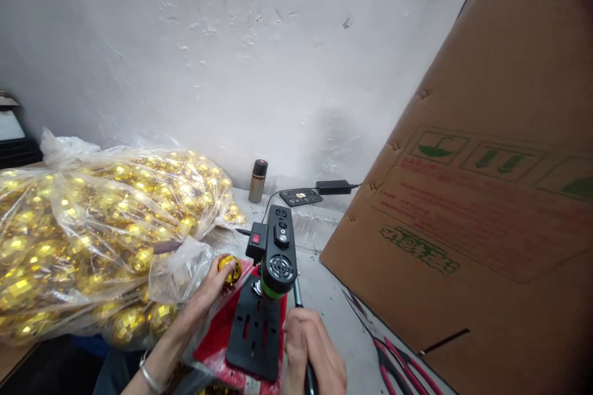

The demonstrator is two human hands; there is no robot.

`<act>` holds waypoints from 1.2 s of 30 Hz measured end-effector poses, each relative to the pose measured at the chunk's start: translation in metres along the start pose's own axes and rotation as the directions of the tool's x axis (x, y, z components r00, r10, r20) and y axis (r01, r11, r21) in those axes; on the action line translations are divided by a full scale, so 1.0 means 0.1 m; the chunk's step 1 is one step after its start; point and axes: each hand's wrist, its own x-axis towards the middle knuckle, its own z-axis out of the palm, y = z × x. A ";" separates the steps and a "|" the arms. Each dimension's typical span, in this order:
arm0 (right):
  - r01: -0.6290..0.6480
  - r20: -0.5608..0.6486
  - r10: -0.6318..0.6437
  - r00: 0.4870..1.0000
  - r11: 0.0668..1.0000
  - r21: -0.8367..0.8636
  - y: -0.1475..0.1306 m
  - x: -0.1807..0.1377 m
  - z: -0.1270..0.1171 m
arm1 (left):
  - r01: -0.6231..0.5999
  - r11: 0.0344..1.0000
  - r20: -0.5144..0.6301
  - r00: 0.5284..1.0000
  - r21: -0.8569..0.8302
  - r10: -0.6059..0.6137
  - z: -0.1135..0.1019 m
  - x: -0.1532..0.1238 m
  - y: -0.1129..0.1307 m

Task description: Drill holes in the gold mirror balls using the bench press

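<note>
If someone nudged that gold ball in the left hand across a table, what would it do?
The gold ball would probably roll, being round, perhaps a little unevenly given its faceted surface. It may feel slippery, judging by its gloss. The left hand grips it one-handed, so it's likely easy to lift.

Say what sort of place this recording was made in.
Probably a small workshop or packing area: a clear bag of shiny gold balls, a black tabletop machine whose lever the right hand grips, and a large cardboard box show it.

the machine (280, 247) stands between bag (69, 210) and carton (472, 185), can (258, 181) behind.
</note>
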 end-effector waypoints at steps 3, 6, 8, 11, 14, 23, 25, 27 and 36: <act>0.093 0.109 -0.092 0.990 0.996 -0.003 0.05 0.09 -0.09 | 0.030 0.990 0.029 0.999 -0.135 -0.026 0.08 -0.24 -0.22; 0.198 0.218 -0.188 0.958 0.980 -0.025 0.10 0.16 -0.18 | -0.056 0.997 0.006 0.998 -0.059 0.057 0.16 -0.40 -0.43; 0.219 0.252 -0.204 0.946 0.975 -0.035 0.12 0.18 -0.22 | -0.153 0.987 -0.042 0.987 0.050 0.155 0.23 -0.47 -0.55; 0.222 0.264 -0.202 0.943 0.974 -0.045 0.13 0.17 -0.24 | -0.282 0.943 -0.088 0.950 0.177 0.300 0.32 -0.55 -0.71; 0.225 0.262 -0.209 0.942 0.974 -0.030 0.14 0.14 -0.23 | -0.314 0.902 -0.044 0.939 0.297 0.341 0.36 -0.59 -0.84; 0.127 0.191 -0.122 0.974 0.992 -0.016 0.10 0.05 -0.18 | -0.520 0.783 0.154 0.853 0.341 0.499 0.27 -0.62 -1.09; 0.121 0.190 -0.116 0.975 0.992 -0.018 0.09 0.05 -0.18 | -0.555 0.755 0.195 0.831 0.350 0.521 0.25 -0.64 -1.10; 0.116 0.186 -0.111 0.976 0.993 -0.018 0.09 0.04 -0.18 | -0.571 0.741 0.233 0.821 0.354 0.521 0.24 -0.65 -1.06; 0.036 0.129 -0.034 0.991 0.999 -0.010 0.00 0.00 -0.13 | -0.487 0.765 0.312 0.870 0.422 0.381 0.36 -0.54 -0.62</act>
